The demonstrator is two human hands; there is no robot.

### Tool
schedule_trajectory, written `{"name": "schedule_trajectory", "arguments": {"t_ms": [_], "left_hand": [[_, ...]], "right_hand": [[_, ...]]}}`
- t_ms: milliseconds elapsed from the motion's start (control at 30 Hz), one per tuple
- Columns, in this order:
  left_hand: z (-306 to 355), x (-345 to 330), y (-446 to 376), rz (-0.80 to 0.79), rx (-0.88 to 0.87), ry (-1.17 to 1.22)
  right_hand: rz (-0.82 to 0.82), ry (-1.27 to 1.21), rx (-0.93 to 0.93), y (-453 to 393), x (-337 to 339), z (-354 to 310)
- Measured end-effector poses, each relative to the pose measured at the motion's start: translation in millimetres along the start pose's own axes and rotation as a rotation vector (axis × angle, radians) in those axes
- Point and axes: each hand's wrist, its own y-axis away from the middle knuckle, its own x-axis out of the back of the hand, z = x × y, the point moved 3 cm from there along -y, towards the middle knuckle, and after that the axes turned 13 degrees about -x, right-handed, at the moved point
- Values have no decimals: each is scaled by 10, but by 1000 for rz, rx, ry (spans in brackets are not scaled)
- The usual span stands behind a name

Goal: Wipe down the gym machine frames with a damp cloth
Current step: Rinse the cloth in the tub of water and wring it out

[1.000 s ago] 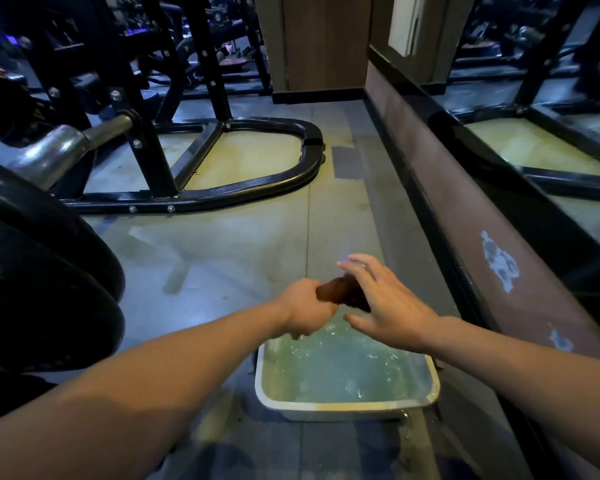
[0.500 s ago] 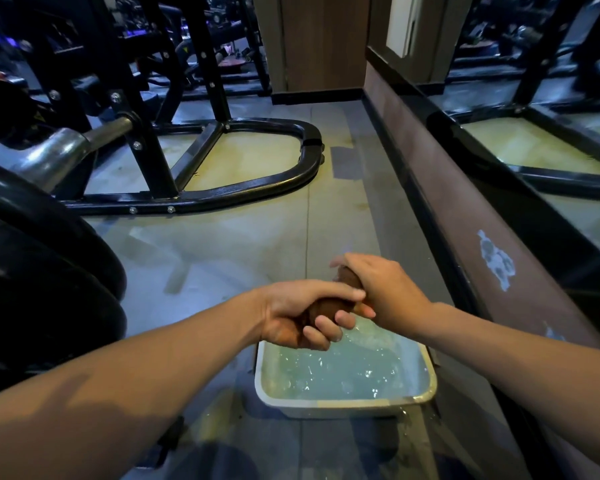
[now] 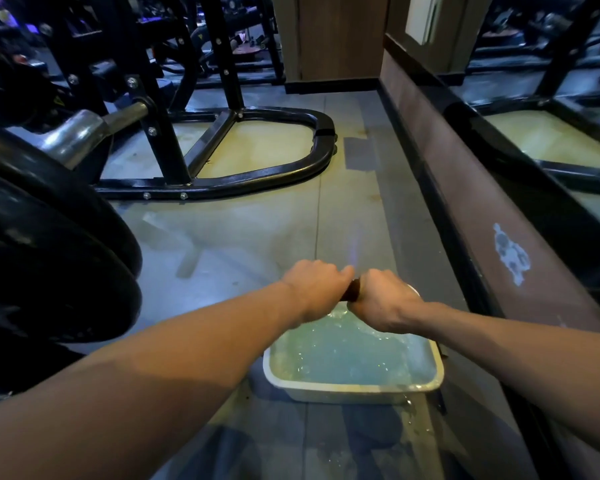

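Both hands are clenched around a dark brown cloth (image 3: pixel 353 290), held just above the far edge of a pale tub (image 3: pixel 354 389) of soapy-looking water on the floor. The left hand (image 3: pixel 314 289) and right hand (image 3: pixel 383 301) grip it fist against fist, knuckles up, so only a short twisted stub shows between them; it is probably being wrung, though no falling drips can be made out. Soaked, the cloth should be soft, limp and heavier than when dry, a little slippery, best taken at its two ends and twisted in opposite directions. Half a second earlier the left palm was turned up with its fingers underneath the roll; now both wrists have rolled over and the fists sit closer together. The black machine frame (image 3: pixel 257 181) waits well beyond, untouched.
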Motion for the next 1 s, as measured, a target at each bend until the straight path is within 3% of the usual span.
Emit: {"name": "schedule_trajectory", "arguments": {"t_ms": [133,267,400,533,667,800,900,1000], "left_hand": [[-222,104,-40,-3,-165,-210],[-257,34,-51,-19,-291,-274],[-257,22,-94,-5,-340,-306],[-264,-34,-97,-31,-371,-318],[-355,-41,-145,13,-281,-272],[-308,-157,-218,16,-103,-92],[-265,-222,-297,2,86,109],[-217,-230,-263,-57,285,456]], "right_hand": [[-155,-474,-117,49,-107,-83],[-459,-883,-274,225,-324,-169],[-670,-1144,-371,312,-454,-187],[-755,-1241,-425,308,-520,-216],[-674,-1159,-398,116,-474,-200],[-456,-907,-294,-69,-487,-43],[-189,-729,-210,-190,-411,61],[-16,-678,-309,-144,-324,130]]}}
